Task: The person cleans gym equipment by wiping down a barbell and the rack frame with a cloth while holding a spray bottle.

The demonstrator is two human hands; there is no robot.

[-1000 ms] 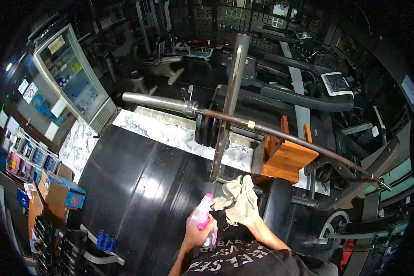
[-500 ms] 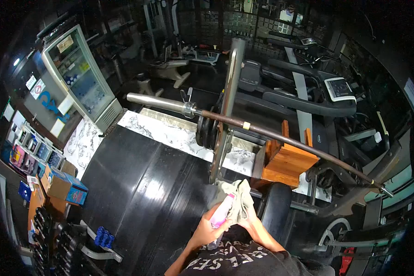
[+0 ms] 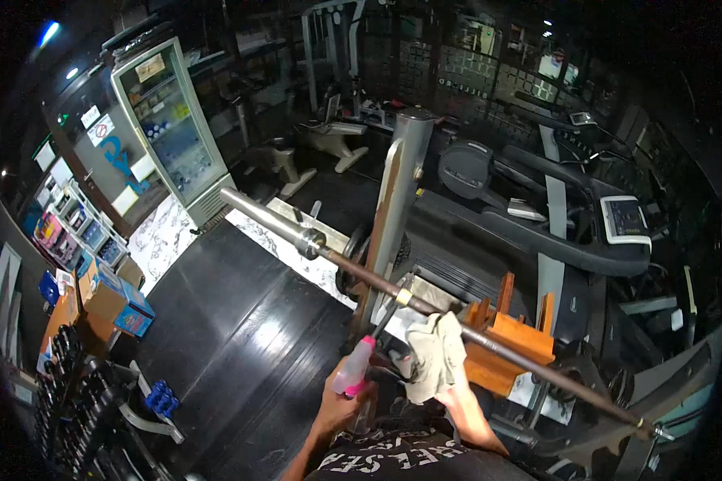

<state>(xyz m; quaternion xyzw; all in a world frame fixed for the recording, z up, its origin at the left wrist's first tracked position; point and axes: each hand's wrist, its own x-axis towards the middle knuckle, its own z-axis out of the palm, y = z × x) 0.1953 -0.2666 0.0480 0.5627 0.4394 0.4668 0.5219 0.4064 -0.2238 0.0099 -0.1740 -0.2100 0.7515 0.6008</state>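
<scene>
My left hand [image 3: 341, 406] is closed round a spray bottle [image 3: 353, 372] with a pink top, held tilted in front of my body. A crumpled beige cloth [image 3: 437, 357] is in my right hand [image 3: 456, 396], whose fingers are mostly hidden beneath it. The cloth's upper edge overlaps the long barbell [image 3: 529, 365] in this view, just right of a yellowish band on the bar. The barbell slants across in front of me, passing the upright metal post [image 3: 401, 184] of a rack. Its thick silver sleeve [image 3: 269, 218] points to the left.
Wooden blocks [image 3: 505, 346] stand below the bar at the right. Behind the rack is a treadmill [image 3: 529, 228]. Dumbbells on a rack [image 3: 96, 413], a cardboard box [image 3: 119, 301] and a glass-door fridge [image 3: 172, 120] are at the left. Black matting [image 3: 241, 353] covers the floor.
My hands have moved apart: the bottle shifted left, and the cloth went right, up to the barbell. The barbell and rack now appear closer and lower in view.
</scene>
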